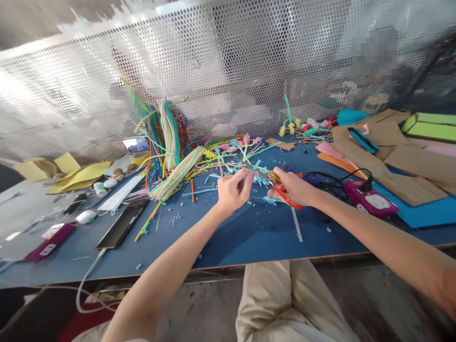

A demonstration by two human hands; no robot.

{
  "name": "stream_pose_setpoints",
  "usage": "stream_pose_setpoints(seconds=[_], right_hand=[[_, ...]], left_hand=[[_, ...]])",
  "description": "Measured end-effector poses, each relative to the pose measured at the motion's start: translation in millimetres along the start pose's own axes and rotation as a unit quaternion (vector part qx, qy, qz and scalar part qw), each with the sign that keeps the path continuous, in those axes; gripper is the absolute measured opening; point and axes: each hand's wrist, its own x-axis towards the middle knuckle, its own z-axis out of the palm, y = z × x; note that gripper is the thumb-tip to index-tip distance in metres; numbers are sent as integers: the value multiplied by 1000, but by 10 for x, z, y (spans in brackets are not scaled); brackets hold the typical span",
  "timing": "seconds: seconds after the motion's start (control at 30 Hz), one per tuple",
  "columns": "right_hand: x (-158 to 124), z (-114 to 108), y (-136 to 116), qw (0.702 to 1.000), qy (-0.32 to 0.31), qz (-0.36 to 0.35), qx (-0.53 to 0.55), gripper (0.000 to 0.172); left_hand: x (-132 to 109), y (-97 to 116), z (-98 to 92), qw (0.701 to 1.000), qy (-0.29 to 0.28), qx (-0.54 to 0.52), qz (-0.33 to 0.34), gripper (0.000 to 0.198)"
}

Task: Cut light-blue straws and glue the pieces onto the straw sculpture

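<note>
My right hand point(295, 188) is closed around the orange-red handles of a pair of scissors point(290, 199), whose blades point left. Their tips reach the fingers of my left hand point(232, 191), which is closed in a pinch. From that pinch a short light blue pipe cleaner point(257, 164) sticks up beside the blades. Cut light blue pipe cleaner pieces point(272, 200) lie beneath and between the hands. Behind them are pink flower shapes point(245, 140) made of pipe cleaner on the blue tabletop point(228, 242).
A big bundle of coloured pipe cleaners point(169, 137) stands left of centre. A phone point(123, 225) with a cable lies further left. At right are a purple power strip point(370, 197) and cardboard sheets point(395, 161). A perforated metal screen point(249, 61) runs along the back.
</note>
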Motion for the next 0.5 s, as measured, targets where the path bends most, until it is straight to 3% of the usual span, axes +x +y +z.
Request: stream_pose_setpoints(seconds=[0.13, 0.37, 0.5], right_hand=[[-5, -26, -11, 1000, -1, 2, -4, 38], [-28, -40, 84, 996, -11, 12, -91, 14], [-33, -37, 115, 991, 2, 17, -136, 16]], left_hand=[[-5, -20, 10, 1000, -2, 5, 1, 29], [-13, -35, 17, 1000, -4, 25, 11, 32], [-18, -45, 12, 999, -13, 34, 31, 31]])
